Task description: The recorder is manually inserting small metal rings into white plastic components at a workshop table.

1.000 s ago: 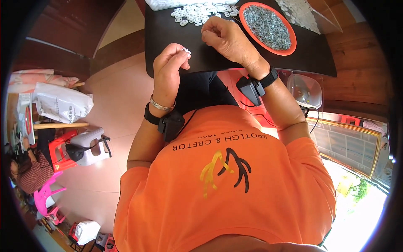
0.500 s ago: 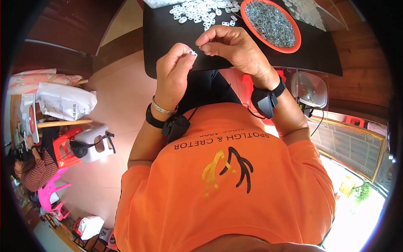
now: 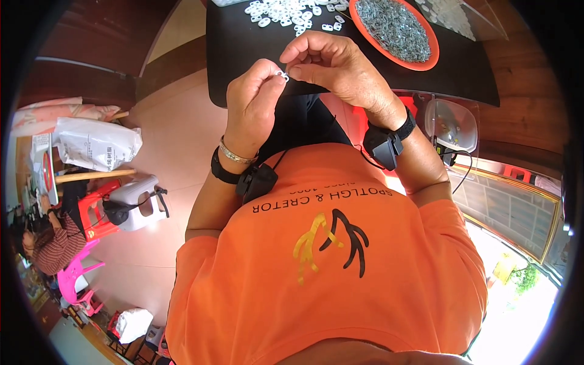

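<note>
One white ring (image 3: 282, 75) between both hands.

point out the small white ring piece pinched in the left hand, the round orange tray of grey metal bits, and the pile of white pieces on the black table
small white ring piece (image 3: 283, 75), head view, its middle at the fingertips
round orange tray (image 3: 431, 58), head view, its right rim
pile of white pieces (image 3: 286, 11), head view, the pile's centre

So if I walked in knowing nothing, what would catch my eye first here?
Probably the two hands raised over the near edge of the black table: the left hand pinches a small white ring-like piece, and the right hand meets it from the other side. Next, the orange-rimmed dish of small grey metal parts at upper right, with a scatter of white pieces beside it.
</note>
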Demonstrator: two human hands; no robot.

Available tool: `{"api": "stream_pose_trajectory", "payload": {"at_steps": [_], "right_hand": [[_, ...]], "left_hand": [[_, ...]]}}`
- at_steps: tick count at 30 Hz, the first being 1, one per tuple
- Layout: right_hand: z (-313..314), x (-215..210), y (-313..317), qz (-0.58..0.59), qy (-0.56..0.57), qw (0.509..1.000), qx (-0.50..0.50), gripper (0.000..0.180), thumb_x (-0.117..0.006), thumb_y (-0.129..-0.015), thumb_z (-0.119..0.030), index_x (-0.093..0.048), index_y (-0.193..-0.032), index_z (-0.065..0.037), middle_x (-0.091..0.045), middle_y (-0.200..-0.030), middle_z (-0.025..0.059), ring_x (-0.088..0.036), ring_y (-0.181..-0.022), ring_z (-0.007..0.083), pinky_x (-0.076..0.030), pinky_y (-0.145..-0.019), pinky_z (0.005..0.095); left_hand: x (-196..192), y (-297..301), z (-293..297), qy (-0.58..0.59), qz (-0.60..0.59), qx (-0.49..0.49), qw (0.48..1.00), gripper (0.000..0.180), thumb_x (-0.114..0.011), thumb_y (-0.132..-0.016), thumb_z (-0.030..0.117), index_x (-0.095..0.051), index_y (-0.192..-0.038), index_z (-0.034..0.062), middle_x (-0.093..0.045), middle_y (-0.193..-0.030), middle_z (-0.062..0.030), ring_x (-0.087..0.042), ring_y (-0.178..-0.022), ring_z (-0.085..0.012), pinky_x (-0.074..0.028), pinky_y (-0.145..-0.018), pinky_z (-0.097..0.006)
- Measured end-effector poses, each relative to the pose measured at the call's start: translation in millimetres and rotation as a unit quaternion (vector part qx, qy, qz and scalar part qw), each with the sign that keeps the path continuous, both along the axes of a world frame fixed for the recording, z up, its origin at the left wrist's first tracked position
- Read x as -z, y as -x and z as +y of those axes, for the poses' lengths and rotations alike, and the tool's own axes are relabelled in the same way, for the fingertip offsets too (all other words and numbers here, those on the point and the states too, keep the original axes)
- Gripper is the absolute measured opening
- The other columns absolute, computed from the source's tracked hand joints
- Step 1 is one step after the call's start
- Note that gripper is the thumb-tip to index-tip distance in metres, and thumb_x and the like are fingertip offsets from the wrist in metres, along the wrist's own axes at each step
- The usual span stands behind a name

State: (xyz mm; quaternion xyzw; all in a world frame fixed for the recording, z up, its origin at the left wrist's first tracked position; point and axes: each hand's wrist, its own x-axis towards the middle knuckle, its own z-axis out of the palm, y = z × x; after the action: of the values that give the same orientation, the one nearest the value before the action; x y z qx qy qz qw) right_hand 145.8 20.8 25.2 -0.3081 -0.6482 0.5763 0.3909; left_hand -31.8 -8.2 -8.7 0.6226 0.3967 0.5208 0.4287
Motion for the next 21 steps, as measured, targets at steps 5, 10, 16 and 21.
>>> {"api": "stream_pose_trajectory", "payload": {"at_steps": [5, 10, 16, 21], "right_hand": [[-0.3, 0.8, -0.7, -0.009, -0.005, 1.0, 0.008, 0.011, -0.062, -0.087, -0.001, -0.065, -0.097, -0.001, -0.065, -0.087, 0.0025, -0.061, -0.084, 0.0092, -0.05, -0.078, 0.0233], [-0.3, 0.2, -1.7, -0.052, -0.034, 0.998, 0.0, 0.013, -0.061, -0.087, 0.003, -0.064, -0.098, -0.002, -0.063, -0.088, 0.0002, -0.058, -0.082, 0.0059, -0.049, -0.075, 0.0208], [-0.2, -0.2, -2.3, -0.091, -0.061, 0.994, 0.002, 0.011, -0.061, -0.087, 0.002, -0.064, -0.096, -0.002, -0.062, -0.086, 0.0002, -0.058, -0.081, 0.0063, -0.049, -0.075, 0.0206], [-1.5, -6.3, -0.5, -0.126, -0.084, 0.989, -0.001, 0.009, -0.061, -0.086, 0.002, -0.063, -0.094, -0.002, -0.063, -0.084, 0.0004, -0.059, -0.08, 0.0067, -0.049, -0.073, 0.0211]], "left_hand": [[-1.7, 0.5, -2.3, 0.0, 0.005, 0.006, 1.0, 0.012, -0.053, -0.086, 0.007, -0.053, -0.079, -0.0023, -0.044, -0.061, -0.0007, -0.037, -0.057, -0.007, -0.032, -0.051, -0.024], [0.3, 1.0, -1.6, 0.006, 0.015, 0.004, 1.0, 0.012, -0.053, -0.086, 0.007, -0.054, -0.079, -0.0026, -0.044, -0.06, -0.0024, -0.038, -0.056, -0.0081, -0.033, -0.051, -0.025], [-0.2, 1.5, -2.0, 0.011, 0.028, 0.017, 0.999, 0.012, -0.053, -0.085, 0.007, -0.054, -0.079, -0.0029, -0.045, -0.06, -0.004, -0.039, -0.056, -0.0096, -0.035, -0.052, -0.026], [-0.9, 1.3, -2.2, 0.002, 0.039, 0.016, 0.999, 0.013, -0.053, -0.086, 0.008, -0.054, -0.079, -0.003, -0.045, -0.06, -0.006, -0.04, -0.055, -0.0116, -0.035, -0.052, -0.027]]}}
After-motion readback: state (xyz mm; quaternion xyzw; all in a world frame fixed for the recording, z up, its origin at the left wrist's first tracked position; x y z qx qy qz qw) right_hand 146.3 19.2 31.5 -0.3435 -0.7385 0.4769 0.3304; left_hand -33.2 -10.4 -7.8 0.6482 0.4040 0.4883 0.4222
